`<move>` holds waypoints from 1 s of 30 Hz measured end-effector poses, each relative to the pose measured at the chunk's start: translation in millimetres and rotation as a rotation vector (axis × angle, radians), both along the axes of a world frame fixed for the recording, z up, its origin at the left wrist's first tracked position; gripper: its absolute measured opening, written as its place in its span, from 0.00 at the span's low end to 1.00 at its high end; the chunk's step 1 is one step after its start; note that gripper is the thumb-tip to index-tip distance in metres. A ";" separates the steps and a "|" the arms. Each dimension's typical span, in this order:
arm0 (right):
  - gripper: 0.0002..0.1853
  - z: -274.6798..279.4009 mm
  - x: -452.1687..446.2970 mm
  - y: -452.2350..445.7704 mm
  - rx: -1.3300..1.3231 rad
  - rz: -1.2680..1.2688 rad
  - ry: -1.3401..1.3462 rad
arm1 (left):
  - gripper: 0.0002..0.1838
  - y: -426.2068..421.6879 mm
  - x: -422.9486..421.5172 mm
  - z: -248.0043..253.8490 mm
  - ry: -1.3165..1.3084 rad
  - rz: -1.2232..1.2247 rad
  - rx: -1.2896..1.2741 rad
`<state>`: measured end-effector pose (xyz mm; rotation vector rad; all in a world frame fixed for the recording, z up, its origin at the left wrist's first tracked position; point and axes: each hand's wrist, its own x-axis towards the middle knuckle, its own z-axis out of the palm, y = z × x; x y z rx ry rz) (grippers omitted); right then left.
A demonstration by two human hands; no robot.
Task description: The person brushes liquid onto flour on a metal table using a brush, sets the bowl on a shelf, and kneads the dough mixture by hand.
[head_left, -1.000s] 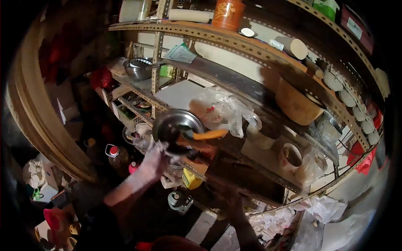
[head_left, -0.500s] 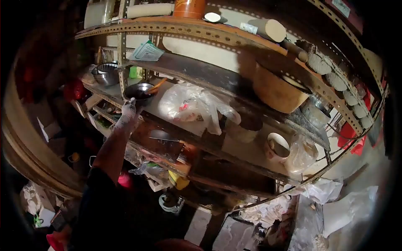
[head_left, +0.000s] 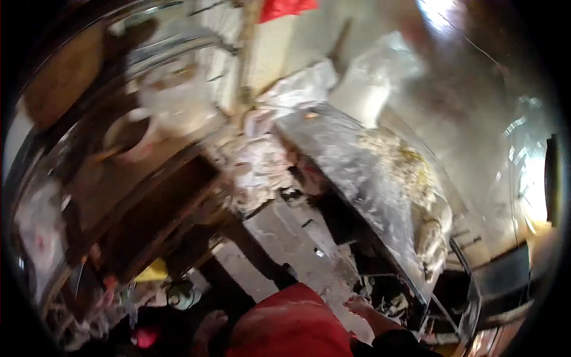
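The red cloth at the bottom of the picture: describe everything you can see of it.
The red cloth rises from the bottom edge as one broad shape, narrowing to a blunt peak. It looks like a worn garment, perhaps an apron, with paler streaks across its front. The frame cuts off its lower part, and no seam or tie can be made out in the blur. It lies between the left hand and the right hand; neither clearly touches it.

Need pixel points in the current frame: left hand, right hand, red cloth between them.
Left hand (head_left: 212,323): head view, middle of the blurred hand.
Right hand (head_left: 360,307): head view, middle of the hand.
Red cloth (head_left: 288,326): head view, middle of its visible front.
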<state>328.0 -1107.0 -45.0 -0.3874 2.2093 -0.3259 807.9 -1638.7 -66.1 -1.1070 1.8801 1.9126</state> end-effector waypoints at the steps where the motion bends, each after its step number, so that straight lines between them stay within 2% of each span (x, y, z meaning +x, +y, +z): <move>1: 0.21 56.3 20.0 -33.8 0.075 -0.217 0.021 | 0.21 5.6 -14.1 1.4 -0.119 0.076 0.115; 3: 0.23 113.5 40.4 -62.4 0.082 -0.456 0.103 | 0.20 11.2 -39.4 10.7 -0.220 0.242 0.226; 4: 0.23 114.1 29.4 -62.9 0.072 -0.477 0.096 | 0.19 9.9 -50.1 14.4 -0.243 0.293 0.239; 6: 0.24 116.6 15.3 -69.4 0.065 -0.513 0.414 | 0.18 3.7 -65.6 21.5 -0.263 0.385 0.228; 8: 0.27 156.3 -21.6 -92.2 -0.094 -0.600 0.471 | 0.17 -5.0 -85.5 31.1 -0.264 0.477 0.200; 10: 0.32 139.3 -75.9 -91.0 -0.215 -0.336 0.952 | 0.16 -9.5 -113.4 41.7 -0.246 0.562 0.165; 12: 0.37 164.7 -138.3 -93.2 -0.239 -0.320 0.818 | 0.15 -11.9 -156.1 50.6 -0.211 0.628 0.120; 15: 0.42 140.4 -221.4 -69.5 -0.151 -0.454 0.866 | 0.13 -9.1 -226.2 71.2 -0.306 0.595 -0.008; 17: 0.44 135.8 -268.0 -53.4 -0.021 -0.587 0.827 | 0.13 -15.8 -252.5 53.4 0.138 0.802 0.733; 19: 0.45 129.3 -310.6 -39.6 0.083 -0.675 0.824 | 0.15 25.0 -345.1 121.5 -0.003 0.429 0.209; 20: 0.45 134.4 -331.3 -35.3 0.136 -0.638 0.832 | 0.16 47.6 -396.4 162.6 -0.101 0.269 -0.047; 23: 0.46 108.7 -404.1 -48.4 0.261 -0.836 0.759 | 0.18 66.4 -450.1 180.2 -0.053 0.071 -0.086; 24: 0.46 108.3 -427.3 -58.4 0.239 -0.831 0.753 | 0.18 72.0 -470.9 190.8 -0.052 0.084 -0.103; 26: 0.45 106.9 -474.0 -89.0 0.194 -0.734 0.775 | 0.22 77.5 -512.7 219.9 -0.106 -0.089 -0.170; 27: 0.45 103.0 -492.0 -104.6 0.164 -0.726 0.773 | 0.22 79.9 -538.8 245.5 0.058 -0.157 -0.219; 28: 0.45 97.6 -506.9 -118.3 0.076 -0.619 0.698 | 0.22 65.0 -545.0 228.5 0.058 -0.144 -0.237; 29: 0.45 91.5 -518.0 -128.3 -0.001 -0.510 0.622 | 0.22 44.5 -546.6 197.1 0.174 0.190 0.219; 30: 0.44 82.2 -525.0 -127.9 0.031 -0.398 0.720 | 0.24 37.0 -577.2 213.2 -0.005 -0.084 -0.092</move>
